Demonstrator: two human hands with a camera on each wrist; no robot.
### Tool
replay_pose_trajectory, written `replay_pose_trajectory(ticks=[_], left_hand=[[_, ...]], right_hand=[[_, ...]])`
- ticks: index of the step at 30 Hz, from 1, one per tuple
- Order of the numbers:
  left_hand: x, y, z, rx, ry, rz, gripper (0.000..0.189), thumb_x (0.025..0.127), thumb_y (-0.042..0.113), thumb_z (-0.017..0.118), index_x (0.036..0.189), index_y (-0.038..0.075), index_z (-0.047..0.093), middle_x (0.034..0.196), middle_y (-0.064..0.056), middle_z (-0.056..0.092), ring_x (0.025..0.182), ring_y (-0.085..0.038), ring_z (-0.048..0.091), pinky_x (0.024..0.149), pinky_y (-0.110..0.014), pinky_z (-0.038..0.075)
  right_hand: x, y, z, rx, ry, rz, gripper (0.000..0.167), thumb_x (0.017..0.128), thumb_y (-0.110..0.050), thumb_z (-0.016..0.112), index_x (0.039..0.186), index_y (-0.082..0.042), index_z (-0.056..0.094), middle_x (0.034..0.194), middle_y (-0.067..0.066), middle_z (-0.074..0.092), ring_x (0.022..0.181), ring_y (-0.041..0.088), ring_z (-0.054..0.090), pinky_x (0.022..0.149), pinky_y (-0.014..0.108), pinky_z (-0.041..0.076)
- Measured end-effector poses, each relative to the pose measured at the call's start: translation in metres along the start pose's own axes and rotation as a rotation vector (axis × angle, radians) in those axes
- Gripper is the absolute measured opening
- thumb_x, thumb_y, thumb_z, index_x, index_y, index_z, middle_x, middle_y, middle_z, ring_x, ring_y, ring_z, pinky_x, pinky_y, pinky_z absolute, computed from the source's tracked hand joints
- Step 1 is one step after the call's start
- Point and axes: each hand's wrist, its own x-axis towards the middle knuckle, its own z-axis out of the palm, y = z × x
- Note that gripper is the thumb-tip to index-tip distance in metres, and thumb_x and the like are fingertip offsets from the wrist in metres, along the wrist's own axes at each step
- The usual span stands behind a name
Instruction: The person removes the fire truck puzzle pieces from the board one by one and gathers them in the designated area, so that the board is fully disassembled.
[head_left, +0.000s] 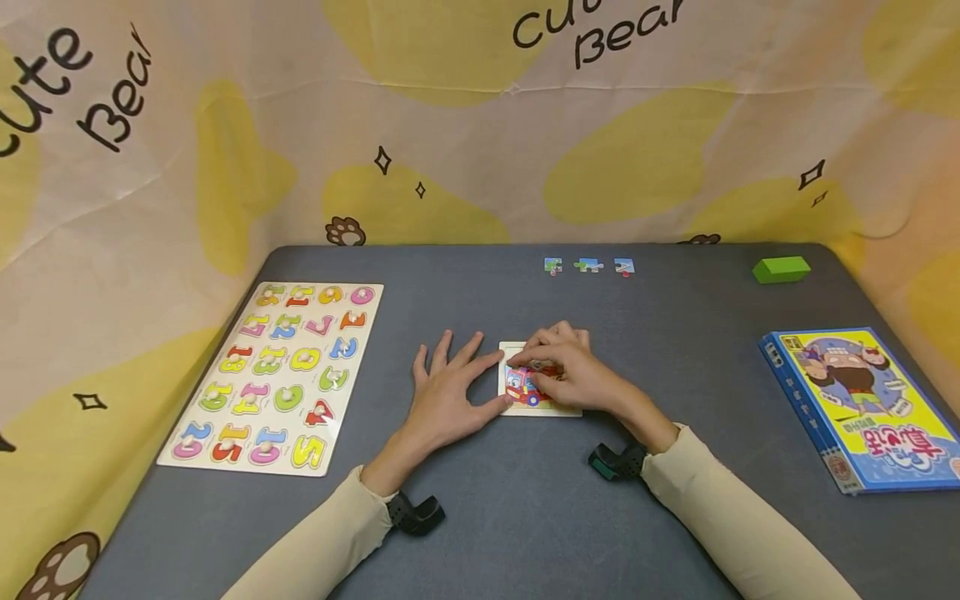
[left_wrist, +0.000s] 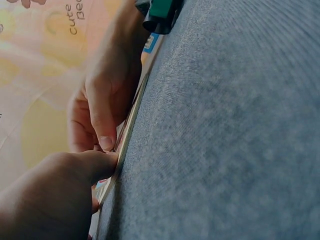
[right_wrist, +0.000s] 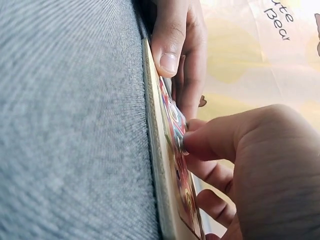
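Note:
A small white-framed jigsaw board [head_left: 543,412] with a colourful vehicle picture lies on the table. My left hand [head_left: 448,398] is spread at its left side, thumb and forefinger touching the frame's edge. Over the picture, my right hand [head_left: 566,367] pinches a jigsaw piece [right_wrist: 181,144] between thumb and forefinger, low against the board. Most of that piece is hidden by the fingers. In the left wrist view, the left thumb [left_wrist: 102,164] presses on the board's near edge, close to the right hand's thumb.
Three loose jigsaw pieces [head_left: 588,266] lie in a row at the back. A white number board [head_left: 341,417] lies on the left. At right are a blue and yellow box [head_left: 862,408] and a green block [head_left: 781,269]. Patterned cloth [head_left: 450,125] hangs behind.

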Motion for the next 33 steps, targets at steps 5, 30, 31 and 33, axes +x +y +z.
replay_pose_trajectory(ticks=[5, 30, 31, 33], left_hand=[[0.0001, 0.0003, 0.0003, 0.01, -0.002, 0.0, 0.066, 0.087, 0.061, 0.068, 0.146, 0.033, 0.057, 0.165, -0.003, 0.038, 0.157, -0.043, 0.015, 0.118, -0.073, 0.001], [-0.0004, 0.0002, 0.0009, 0.021, 0.011, 0.008, 0.066, 0.087, 0.061, 0.068, 0.146, 0.033, 0.057, 0.164, -0.003, 0.039, 0.157, -0.043, 0.017, 0.117, -0.073, 0.003], [-0.0004, 0.0001, 0.001, 0.023, 0.013, 0.009, 0.066, 0.087, 0.061, 0.068, 0.145, 0.033, 0.058, 0.164, -0.004, 0.04, 0.157, -0.043, 0.017, 0.117, -0.073, 0.003], [-0.0002, 0.0002, 0.0012, 0.027, 0.014, 0.011, 0.066, 0.087, 0.061, 0.068, 0.145, 0.033, 0.058, 0.163, -0.004, 0.04, 0.156, -0.044, 0.018, 0.117, -0.073, 0.004]], right_hand=[[0.0002, -0.0028, -0.0002, -0.013, -0.005, -0.012, 0.032, 0.087, -0.013, 0.073, 0.117, -0.02, 0.077, 0.106, -0.005, 0.067, 0.098, 0.013, 0.041, 0.087, 0.044, 0.02], [0.0006, -0.0054, 0.0043, -0.16, 0.046, -0.104, 0.028, 0.088, -0.019, 0.075, 0.115, -0.019, 0.078, 0.098, -0.004, 0.066, 0.092, 0.012, 0.044, 0.087, 0.045, 0.024], [0.0004, -0.005, 0.0047, -0.169, 0.055, -0.116, 0.027, 0.088, -0.019, 0.075, 0.115, -0.018, 0.078, 0.098, -0.004, 0.066, 0.092, 0.012, 0.044, 0.087, 0.045, 0.025], [0.0002, -0.0045, 0.0051, -0.187, 0.068, -0.136, 0.027, 0.088, -0.02, 0.075, 0.114, -0.018, 0.078, 0.098, -0.005, 0.066, 0.093, 0.013, 0.046, 0.088, 0.046, 0.026]])
